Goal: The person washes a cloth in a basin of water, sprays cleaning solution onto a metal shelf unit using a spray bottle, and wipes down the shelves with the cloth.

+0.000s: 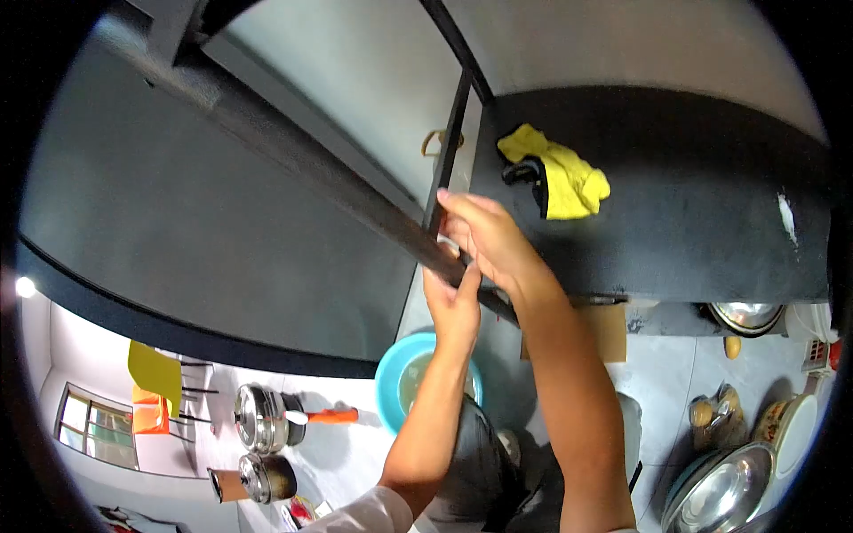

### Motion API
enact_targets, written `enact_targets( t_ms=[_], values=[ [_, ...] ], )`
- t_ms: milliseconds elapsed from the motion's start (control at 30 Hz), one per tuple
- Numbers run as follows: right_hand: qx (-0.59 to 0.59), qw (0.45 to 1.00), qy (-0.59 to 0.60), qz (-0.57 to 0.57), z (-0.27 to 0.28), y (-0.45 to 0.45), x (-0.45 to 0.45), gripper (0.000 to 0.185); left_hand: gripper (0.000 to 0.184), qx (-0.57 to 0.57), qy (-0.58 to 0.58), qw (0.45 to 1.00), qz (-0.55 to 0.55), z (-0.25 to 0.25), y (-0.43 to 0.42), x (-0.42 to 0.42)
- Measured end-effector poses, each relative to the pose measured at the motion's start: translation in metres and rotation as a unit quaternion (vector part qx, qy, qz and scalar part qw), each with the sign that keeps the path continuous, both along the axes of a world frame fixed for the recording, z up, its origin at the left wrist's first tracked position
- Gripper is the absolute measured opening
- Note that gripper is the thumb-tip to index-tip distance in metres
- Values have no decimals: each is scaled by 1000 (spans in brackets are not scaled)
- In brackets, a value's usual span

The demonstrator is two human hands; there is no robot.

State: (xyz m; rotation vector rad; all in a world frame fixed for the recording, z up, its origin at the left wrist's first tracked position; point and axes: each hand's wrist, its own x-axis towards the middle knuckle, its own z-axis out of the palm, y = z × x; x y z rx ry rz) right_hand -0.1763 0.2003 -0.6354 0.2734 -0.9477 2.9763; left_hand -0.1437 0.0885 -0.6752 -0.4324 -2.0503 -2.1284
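Observation:
A dark post [329,182] runs diagonally from the upper left to the middle of the head view. Around its lower end is my left hand [455,306], its fingers partly hidden behind the post. Just above, my right hand [487,233] is curled beside the post and a thinner dark bar [454,133]. A small whitish patch shows between its fingers, too small to name. A yellow and black cloth [564,178] lies crumpled on the black surface [684,222], to the right of my hands.
Below my hands a light-blue basin [387,391] stands on the floor. Metal pots [259,417] and an orange-handled tool [330,416] are at lower left, near yellow and orange chairs [153,373]. At lower right are a steel bowl [724,493] and a piece of cardboard [604,333].

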Motion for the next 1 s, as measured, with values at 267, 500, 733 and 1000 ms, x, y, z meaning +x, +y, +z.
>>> enact_targets(
  t_ms=[267,500,733,1000],
  values=[
    [23,998,-59,-15,13,4,-6,28,42,29,1,1000,-6,-1,2,1],
    [36,998,-39,23,15,4,-3,29,42,34,-3,999,-18,6,2,3],
    [61,994,-76,-58,4,-3,-24,28,38,40,-4,999,-7,5,4,2],
    [161,977,-106,-93,23,4,-28,32,38,22,22,999,-15,-7,0,-1]
  ],
)
